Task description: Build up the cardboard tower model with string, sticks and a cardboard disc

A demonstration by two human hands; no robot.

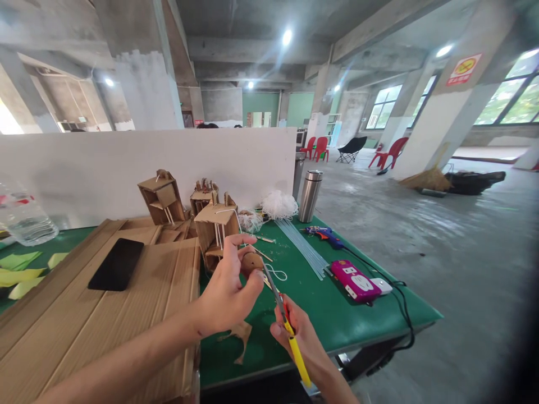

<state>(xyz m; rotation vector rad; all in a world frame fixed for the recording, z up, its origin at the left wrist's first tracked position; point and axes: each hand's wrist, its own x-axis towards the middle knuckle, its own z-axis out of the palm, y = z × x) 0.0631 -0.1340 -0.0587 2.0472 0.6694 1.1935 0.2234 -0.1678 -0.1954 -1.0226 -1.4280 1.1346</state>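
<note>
Between the thumb and fingers of my left hand is a small round cardboard disc with a dark mark near its middle. My right hand grips a pair of scissors with yellow and red handles. The blades point up and touch or nearly touch the disc's right edge. Below my hands, a torn cardboard scrap lies on the green table. Just behind my left hand stands a small cardboard box model with white sticks and string. A loop of white string lies beside the disc.
A black phone rests on large cardboard sheets at left. To the right lie glue sticks, a blue glue gun and a magenta power strip with a cable. A steel flask stands near the white partition.
</note>
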